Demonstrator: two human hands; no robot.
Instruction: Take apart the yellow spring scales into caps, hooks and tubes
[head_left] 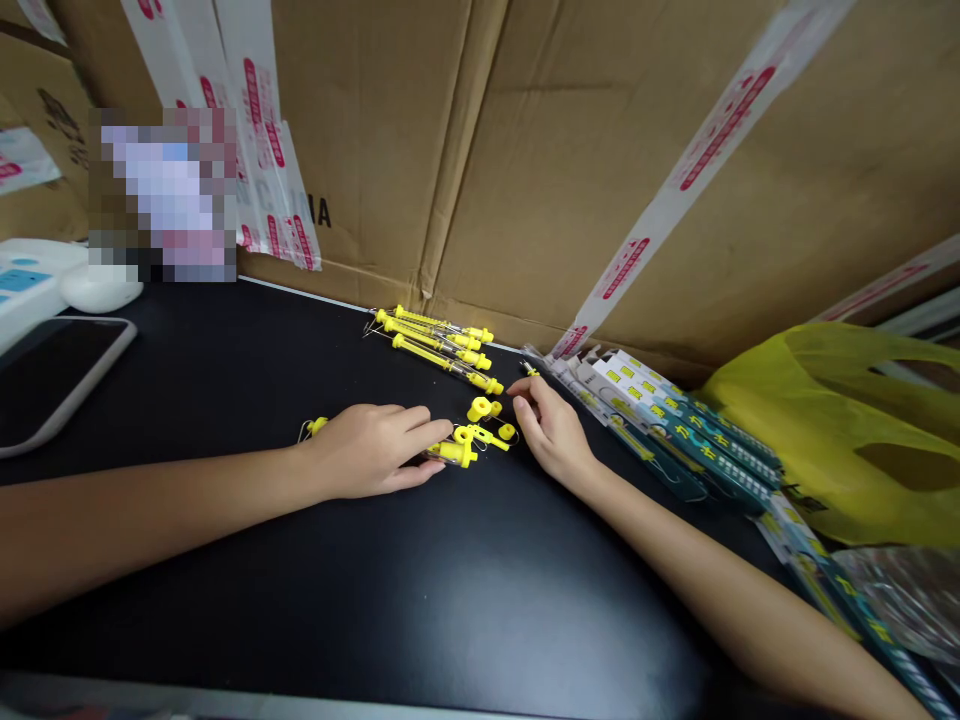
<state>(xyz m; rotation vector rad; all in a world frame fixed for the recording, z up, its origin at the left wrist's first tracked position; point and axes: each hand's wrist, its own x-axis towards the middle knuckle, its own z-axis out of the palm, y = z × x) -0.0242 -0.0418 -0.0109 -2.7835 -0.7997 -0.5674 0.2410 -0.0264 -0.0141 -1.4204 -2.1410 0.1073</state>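
My left hand (379, 450) lies over a yellow spring scale (448, 453) on the black table, its fingers wrapped round it. One end of the scale shows past the fingertips, and a yellow piece with a wire hook (318, 426) shows by the wrist. My right hand (551, 430) rests just right of several loose yellow caps (479, 408) and small parts with wire hooks. Its fingers are loosely bent and apart, with nothing visible between them. Beyond both hands, several yellow spring scales (448, 363) lie side by side. A small metal and yellow end (529, 369) shows behind my right fingers.
Green and white printed boxes (675, 430) are stacked at the right, beside a yellow plastic bag (832, 430). Tall taped cardboard boxes (570, 150) stand along the back edge. A phone (60, 380) and a white device (37, 280) lie at the left.
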